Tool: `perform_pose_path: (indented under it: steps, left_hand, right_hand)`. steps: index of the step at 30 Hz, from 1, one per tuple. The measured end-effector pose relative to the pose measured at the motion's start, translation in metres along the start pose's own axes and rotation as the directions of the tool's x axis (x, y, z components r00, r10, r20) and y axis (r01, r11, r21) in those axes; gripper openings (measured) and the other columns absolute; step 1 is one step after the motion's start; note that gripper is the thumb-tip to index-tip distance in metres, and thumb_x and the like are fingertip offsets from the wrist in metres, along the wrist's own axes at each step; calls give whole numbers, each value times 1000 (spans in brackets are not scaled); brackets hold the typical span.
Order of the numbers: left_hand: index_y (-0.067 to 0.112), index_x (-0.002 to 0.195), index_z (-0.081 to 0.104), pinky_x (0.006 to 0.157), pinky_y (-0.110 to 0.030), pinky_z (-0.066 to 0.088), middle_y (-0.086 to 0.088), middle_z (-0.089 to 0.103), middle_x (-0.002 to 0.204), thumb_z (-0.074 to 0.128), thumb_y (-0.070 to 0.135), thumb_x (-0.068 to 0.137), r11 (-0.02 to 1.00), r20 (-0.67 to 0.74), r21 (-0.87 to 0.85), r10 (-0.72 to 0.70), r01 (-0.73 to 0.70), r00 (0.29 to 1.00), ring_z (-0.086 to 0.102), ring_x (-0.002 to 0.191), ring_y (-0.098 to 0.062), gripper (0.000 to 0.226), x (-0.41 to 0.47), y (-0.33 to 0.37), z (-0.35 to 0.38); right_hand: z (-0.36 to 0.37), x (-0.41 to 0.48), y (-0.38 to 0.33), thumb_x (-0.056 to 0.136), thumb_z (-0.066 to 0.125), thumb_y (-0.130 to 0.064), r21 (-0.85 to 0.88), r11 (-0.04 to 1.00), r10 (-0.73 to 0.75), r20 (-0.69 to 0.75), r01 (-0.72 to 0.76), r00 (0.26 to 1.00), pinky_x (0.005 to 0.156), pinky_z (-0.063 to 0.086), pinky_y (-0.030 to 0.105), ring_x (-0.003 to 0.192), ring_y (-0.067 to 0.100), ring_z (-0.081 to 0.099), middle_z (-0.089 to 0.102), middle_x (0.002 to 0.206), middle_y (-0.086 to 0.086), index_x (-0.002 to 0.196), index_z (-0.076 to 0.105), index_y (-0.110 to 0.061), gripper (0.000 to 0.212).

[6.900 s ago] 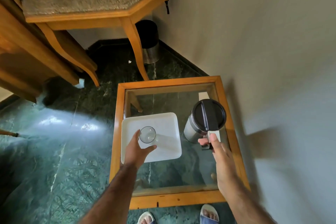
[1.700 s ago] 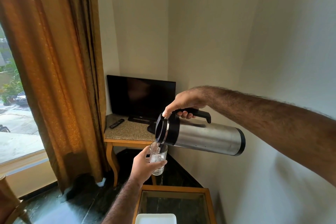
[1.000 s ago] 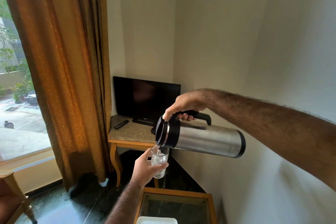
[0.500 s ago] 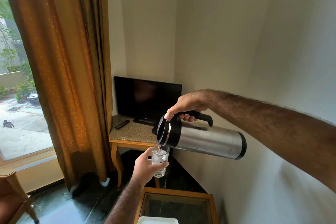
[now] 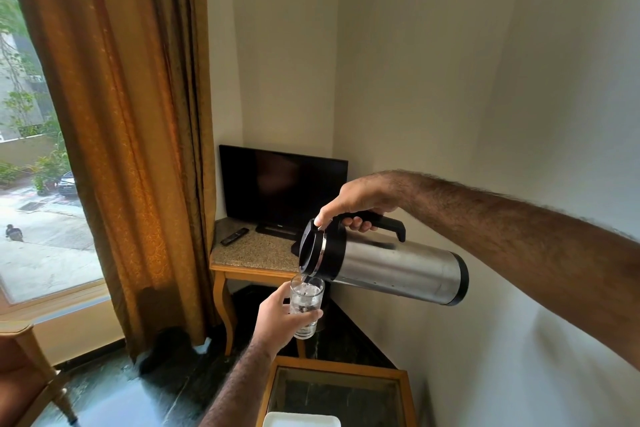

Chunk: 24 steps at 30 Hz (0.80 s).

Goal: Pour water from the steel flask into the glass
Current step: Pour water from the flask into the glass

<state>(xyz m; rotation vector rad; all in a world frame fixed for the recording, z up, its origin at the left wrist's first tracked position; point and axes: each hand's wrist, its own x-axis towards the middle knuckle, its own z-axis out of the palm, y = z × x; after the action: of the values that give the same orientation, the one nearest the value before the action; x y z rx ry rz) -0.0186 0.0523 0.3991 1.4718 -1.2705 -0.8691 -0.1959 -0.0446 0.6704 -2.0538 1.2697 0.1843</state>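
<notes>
Water streams from the near-horizontal steel flask, right hand fingers wrapping its handle, left hand fingers curled round the glass beneath the spout to catch it.

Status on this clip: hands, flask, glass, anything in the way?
Right hand grips steel flask by its handle, tipped near level. Left hand holds glass under the spout, water well up the glass. Nothing between spout and rim.

Brushed steel flask, matt black plastic lid and handle; clear smooth glass; granite-topped wooden table; woven curtain.
</notes>
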Motion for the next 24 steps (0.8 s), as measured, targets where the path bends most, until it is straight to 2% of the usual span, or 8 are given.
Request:
perform_pose_path:
  steps: [6, 12, 17, 21, 24]
  left_hand:
    - [50, 106, 63, 59, -6, 55, 36, 75, 101, 98, 28, 65, 1000, -2, -13, -5, 5, 1000, 76, 87, 7, 58, 3, 1, -2]
    - [49, 106, 63, 59, -6, 55, 34, 76, 99, 98, 28, 63, 1000, -5, -21, -7, 6, 1000, 77, 86, 6, 59, 6, -2, -1]
    - [47, 110, 63, 60, -9, 57, 14, 82, 96, 99, 28, 63, 1000, -21, 2, -10, 10, 1000, 78, 87, 3, 63, 9, -5, 1]
    - [47, 107, 62, 59, -7, 56, 26, 80, 97, 99, 25, 65, 1000, -9, 6, -11, 12, 1000, 77, 86, 5, 60, 10, -7, 0]
    - [47, 111, 62, 59, -7, 56, 16, 81, 92, 99, 25, 64, 1000, -20, 5, -19, 19, 1000, 77, 86, 6, 64, 11, -7, 0]
  right_hand:
    - [-1, 2, 0, 92, 76, -48, 16, 1000, 0, 3, 0, 1000, 55, 42, 29, 51, 14, 46, 50, 59, -3, 56, 76, -24, 43]
    - [-2, 9, 3, 88, 78, -51, 10, 1000, -20, -4, 20, 1000, 53, 44, 27, 48, 14, 48, 52, 55, -4, 46, 71, -25, 50]
    - [-2, 10, 2, 88, 79, -50, 41, 999, -31, 7, 31, 999, 53, 42, 27, 49, 14, 46, 49, 56, -5, 67, 83, -30, 29]
    - [-3, 14, 3, 87, 80, -51, 35, 999, -5, -7, 5, 1000, 54, 42, 28, 51, 15, 47, 50, 60, -2, 92, 78, -16, 35]
    - [-3, 16, 3, 87, 80, -51, 27, 1000, 3, -6, -3, 1000, 55, 42, 29, 52, 16, 47, 50, 62, -1, 100, 74, -14, 40]
